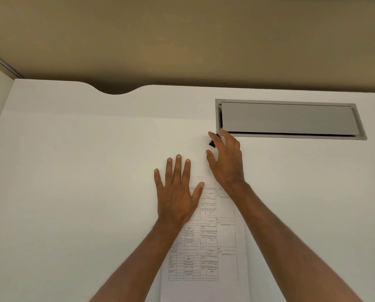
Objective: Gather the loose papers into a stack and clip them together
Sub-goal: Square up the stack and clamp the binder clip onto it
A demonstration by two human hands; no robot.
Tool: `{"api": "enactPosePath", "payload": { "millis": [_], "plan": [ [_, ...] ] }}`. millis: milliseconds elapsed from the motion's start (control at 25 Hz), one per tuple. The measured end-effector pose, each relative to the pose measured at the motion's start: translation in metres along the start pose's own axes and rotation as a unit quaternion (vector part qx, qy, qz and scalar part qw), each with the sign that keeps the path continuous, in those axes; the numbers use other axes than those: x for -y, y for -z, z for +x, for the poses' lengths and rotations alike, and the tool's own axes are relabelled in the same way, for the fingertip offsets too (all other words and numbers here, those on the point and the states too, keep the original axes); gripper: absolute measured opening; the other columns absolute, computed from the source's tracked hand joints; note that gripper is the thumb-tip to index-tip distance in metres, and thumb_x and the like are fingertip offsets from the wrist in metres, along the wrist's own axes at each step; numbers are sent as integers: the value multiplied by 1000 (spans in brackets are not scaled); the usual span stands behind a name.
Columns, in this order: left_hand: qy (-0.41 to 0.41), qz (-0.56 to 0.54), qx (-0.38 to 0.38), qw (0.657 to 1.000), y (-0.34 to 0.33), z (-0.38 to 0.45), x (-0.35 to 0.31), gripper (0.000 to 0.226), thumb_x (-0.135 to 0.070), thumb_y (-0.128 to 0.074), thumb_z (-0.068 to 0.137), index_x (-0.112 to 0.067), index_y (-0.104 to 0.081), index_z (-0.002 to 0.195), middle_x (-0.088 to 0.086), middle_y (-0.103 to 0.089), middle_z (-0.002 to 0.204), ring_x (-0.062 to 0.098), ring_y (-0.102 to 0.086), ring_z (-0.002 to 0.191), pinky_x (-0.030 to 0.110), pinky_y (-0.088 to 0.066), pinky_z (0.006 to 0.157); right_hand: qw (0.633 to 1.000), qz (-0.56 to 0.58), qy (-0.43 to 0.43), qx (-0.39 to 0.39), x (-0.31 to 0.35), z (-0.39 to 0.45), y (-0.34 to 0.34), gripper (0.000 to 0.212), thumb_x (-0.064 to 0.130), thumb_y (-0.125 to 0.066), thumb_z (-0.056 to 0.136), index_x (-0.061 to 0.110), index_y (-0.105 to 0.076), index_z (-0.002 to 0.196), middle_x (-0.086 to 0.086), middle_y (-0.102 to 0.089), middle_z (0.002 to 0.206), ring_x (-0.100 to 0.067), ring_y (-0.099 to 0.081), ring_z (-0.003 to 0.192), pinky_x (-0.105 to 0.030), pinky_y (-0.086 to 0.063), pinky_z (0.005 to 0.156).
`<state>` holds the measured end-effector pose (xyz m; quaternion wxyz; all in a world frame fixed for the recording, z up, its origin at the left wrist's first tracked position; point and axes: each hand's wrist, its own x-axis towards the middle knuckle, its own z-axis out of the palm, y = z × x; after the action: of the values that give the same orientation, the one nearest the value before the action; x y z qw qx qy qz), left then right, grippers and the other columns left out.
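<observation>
Papers (212, 236): stacked, under flat, spread left hand (177, 197). Right hand (225, 162): fingers loosely spread around black clip (212, 143), contact unclear. Risk: clip skids off the fingertips; sheets fan if the palm lifts.

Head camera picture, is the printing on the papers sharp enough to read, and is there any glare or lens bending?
Head view: table text on the papers is too soft to read; no harsh glare, the white desk is evenly lit; its far edge bows, wide-angle distortion.
</observation>
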<state>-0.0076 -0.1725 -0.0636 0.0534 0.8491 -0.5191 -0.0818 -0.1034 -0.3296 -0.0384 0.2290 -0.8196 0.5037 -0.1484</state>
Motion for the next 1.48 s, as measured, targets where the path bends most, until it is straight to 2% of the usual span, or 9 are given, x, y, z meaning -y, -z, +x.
{"api": "enactPosePath", "payload": {
  "millis": [240,480,800,920,1040,1120,1200,1320,1480],
  "plan": [
    [-4,9,1,1000,-2,1,-1,79,-69,-22,101,-23,-10,165,5,-3,174,28,0,161,63,-5,125,998,-39,5,-53,-2,7,-12,32,25,-61,99,25,-68,130,-2,-61,137,-24,-50,128,-42,-44,103],
    [-6,3,-2,1000,-2,2,-1,78,-66,-22,102,-22,-9,165,6,-2,174,28,1,161,62,-4,125,999,3,0,-37,1,10,-4,31,21,-62,99,24,-68,129,-1,-61,134,-24,-50,127,-42,-44,105],
    [-6,-24,12,1000,6,1,-1,74,-63,-21,103,-22,-16,164,4,-8,174,27,-3,161,61,-4,126,983,167,-51,-50,38,-51,33,29,22,-63,99,29,-66,127,7,-59,128,-9,-54,117,-18,-44,98],
    [18,-57,35,998,23,4,-5,72,-60,-22,103,-20,-27,162,7,-21,171,28,-15,159,61,-4,126,940,310,-139,-24,47,-78,47,25,24,-64,98,31,-69,122,13,-64,123,-3,-63,102,-7,-46,83],
    [1,-145,-28,989,48,-11,-13,55,-45,-43,101,-20,-46,150,5,-42,160,25,-34,151,60,-8,126,850,464,-247,-15,47,-104,60,22,27,-67,97,30,-72,118,13,-72,113,-6,-67,98,-20,-52,86],
    [-29,-257,-50,965,63,-35,-21,37,-34,-57,97,-24,-60,132,-5,-59,139,16,-50,132,55,-31,120,766,564,-308,-4,47,-120,68,22,25,-69,96,25,-73,118,4,-72,104,-13,-65,91,-27,-54,83],
    [-35,-343,-21,939,78,-65,-31,21,-28,-62,94,-28,-67,114,-14,-67,116,8,-60,108,44,-48,101,707,620,-340,7,48,-138,75,24,22,-70,96,18,-72,120,-2,-71,101,-18,-62,89,-31,-55,84],
    [-23,-399,10,917,92,-104,-44,12,-25,-64,92,-30,-69,102,-18,-69,99,4,-63,87,35,-55,83,684,645,-341,17,53,-164,84,30,19,-68,96,9,-68,124,-5,-69,103,-23,-61,92,-39,-55,92],
    [-16,-388,1,921,104,-138,-46,9,-25,-66,90,-29,-71,95,-16,-71,92,7,-64,76,33,-56,74,682,647,-338,33,58,-197,97,33,17,-68,96,5,-67,126,-7,-68,104,-24,-62,91,-45,-53,99]
  ]
}}
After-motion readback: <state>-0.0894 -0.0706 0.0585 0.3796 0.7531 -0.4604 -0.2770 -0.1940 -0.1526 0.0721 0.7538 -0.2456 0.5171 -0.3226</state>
